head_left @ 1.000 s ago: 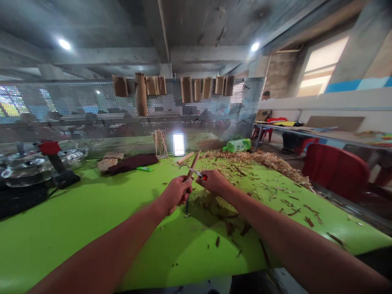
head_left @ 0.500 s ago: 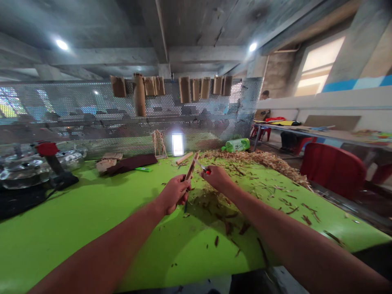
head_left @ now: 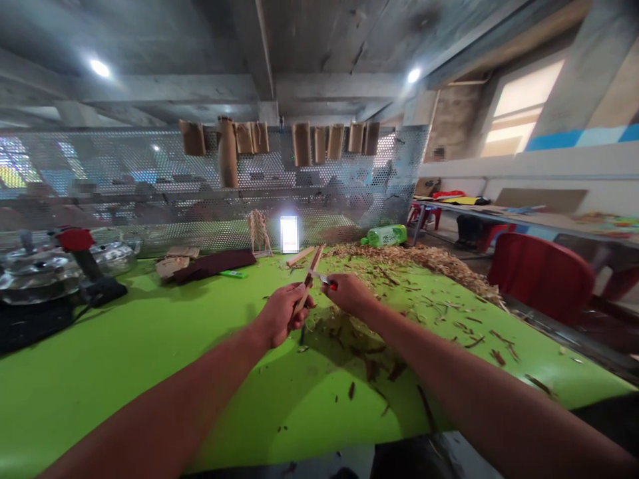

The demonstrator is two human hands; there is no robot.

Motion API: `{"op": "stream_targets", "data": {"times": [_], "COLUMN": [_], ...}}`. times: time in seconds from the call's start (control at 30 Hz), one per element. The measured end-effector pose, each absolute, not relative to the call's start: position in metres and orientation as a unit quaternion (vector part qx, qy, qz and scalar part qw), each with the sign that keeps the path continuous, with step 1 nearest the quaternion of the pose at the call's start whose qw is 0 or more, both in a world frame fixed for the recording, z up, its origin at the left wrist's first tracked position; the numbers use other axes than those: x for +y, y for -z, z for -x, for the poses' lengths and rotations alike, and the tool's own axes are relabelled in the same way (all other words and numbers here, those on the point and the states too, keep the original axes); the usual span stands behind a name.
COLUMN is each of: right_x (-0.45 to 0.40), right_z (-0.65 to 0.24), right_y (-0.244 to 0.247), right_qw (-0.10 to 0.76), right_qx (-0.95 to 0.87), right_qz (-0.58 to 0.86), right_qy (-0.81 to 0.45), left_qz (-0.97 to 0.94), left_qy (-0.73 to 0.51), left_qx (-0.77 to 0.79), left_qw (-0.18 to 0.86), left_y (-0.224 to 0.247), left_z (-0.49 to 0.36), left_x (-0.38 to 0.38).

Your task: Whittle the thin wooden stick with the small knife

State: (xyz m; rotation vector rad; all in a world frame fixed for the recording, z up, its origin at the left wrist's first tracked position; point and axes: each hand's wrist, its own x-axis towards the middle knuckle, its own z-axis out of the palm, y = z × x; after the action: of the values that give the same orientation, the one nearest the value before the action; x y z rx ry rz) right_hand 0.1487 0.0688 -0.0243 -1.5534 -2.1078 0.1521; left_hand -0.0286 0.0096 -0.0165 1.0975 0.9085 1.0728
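Green worktop (head_left: 124,372), wood shavings (head_left: 424,263), perforated metal screen (head_left: 124,166). Left hand (head_left: 282,316) grips wooden stick (head_left: 310,276); right hand (head_left: 349,296) holds knife (head_left: 322,279), blade now touching stick, apart earlier.

A slender wooden stick (head_left: 312,277) is gripped, tilted, in the left hand (head_left: 282,315). A small red-handled knife (head_left: 329,283) is held in the right hand (head_left: 350,295), its steel blade (head_left: 319,277) pressed against the stick's upper part.

Legible text: none. Entry: label (head_left: 383,236) on green bottle (head_left: 395,234), lying at one o'clock by the wood shavings; printed characters, too small and blurred to read.
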Motion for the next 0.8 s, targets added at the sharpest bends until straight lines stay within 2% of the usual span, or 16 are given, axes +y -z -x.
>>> {"op": "stream_targets", "data": {"times": [0.2,0.47,0.7,0.8], "right_x": [0.057,0.058,0.074,0.096], "right_z": [-0.139,-0.144,-0.149,-0.181], "right_y": [0.025,0.013,0.011,0.005], "right_qw": [0.181,0.147,0.164,0.186], "right_qx": [-0.799,-0.79,-0.778,-0.713], "right_qz": [0.573,0.589,0.6,0.676], "right_qy": [0.022,0.086,0.092,0.029], "left_qz": [-0.507,-0.511,-0.524,-0.532], "left_qy": [-0.443,-0.445,-0.437,-0.408], "left_qx": [0.395,0.436,0.429,0.438], "left_qw": [0.626,0.592,0.592,0.599], "left_y": [0.017,0.014,0.009,0.009], "left_z": [0.028,0.02,0.02,0.018], "left_x": [0.006,-0.004,-0.003,-0.015]}}
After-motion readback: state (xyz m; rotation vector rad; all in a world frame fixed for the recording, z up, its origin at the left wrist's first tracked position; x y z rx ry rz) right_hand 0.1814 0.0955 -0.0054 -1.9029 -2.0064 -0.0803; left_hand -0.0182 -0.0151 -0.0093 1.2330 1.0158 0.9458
